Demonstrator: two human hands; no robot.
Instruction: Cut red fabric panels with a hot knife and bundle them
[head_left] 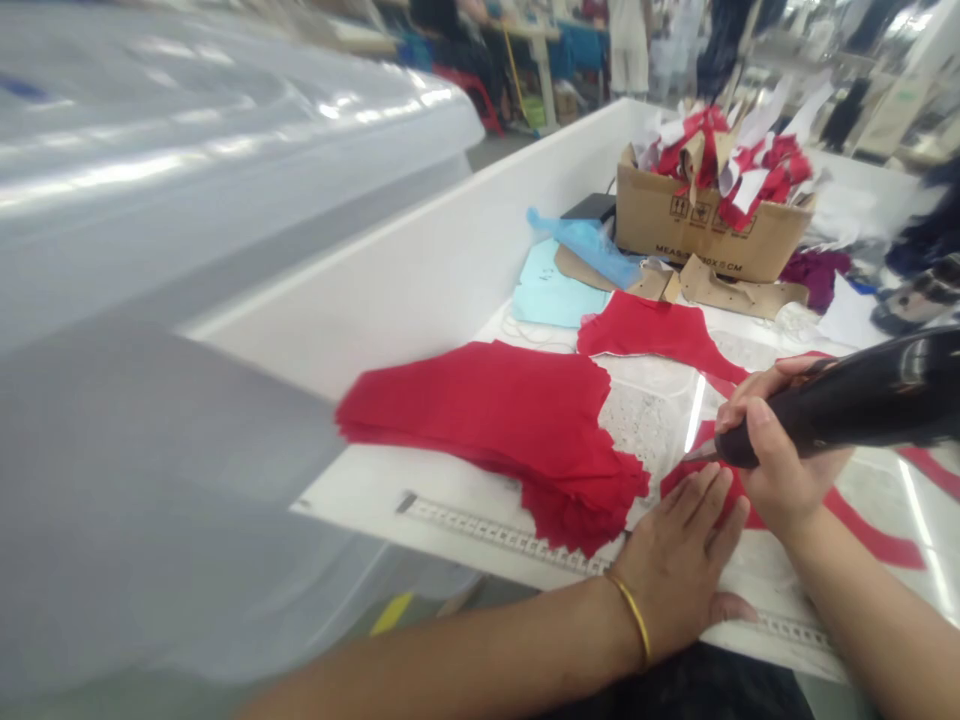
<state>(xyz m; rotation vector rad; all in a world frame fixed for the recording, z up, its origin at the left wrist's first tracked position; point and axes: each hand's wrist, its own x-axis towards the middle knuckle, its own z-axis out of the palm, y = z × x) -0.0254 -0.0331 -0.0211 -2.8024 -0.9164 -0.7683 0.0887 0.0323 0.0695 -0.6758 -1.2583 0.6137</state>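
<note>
My right hand (pixel 787 465) is wrapped round a black handheld power tool (pixel 862 400) with a narrow metal tip. That tip points down and left at a small piece of red fabric (pixel 686 475). On the same piece, just below the tip, my left hand (pixel 686 550) lies flat with fingers stretched out and a gold-coloured bangle at its wrist. To the left is a stack of red fabric panels (pixel 480 405) with jagged right edges. A separate red cut panel (pixel 652 328) lies beyond them. More red fabric (pixel 874 535) curves out past my right hand.
A ruler tape (pixel 510 535) runs along the table's near edge. Farther back are a cardboard box (pixel 712 235) full of red and white scraps, brown card patterns (pixel 742 292), a light-blue sheet (pixel 551 290) and blue film (pixel 589 248). A white side board (pixel 420 265) borders the left.
</note>
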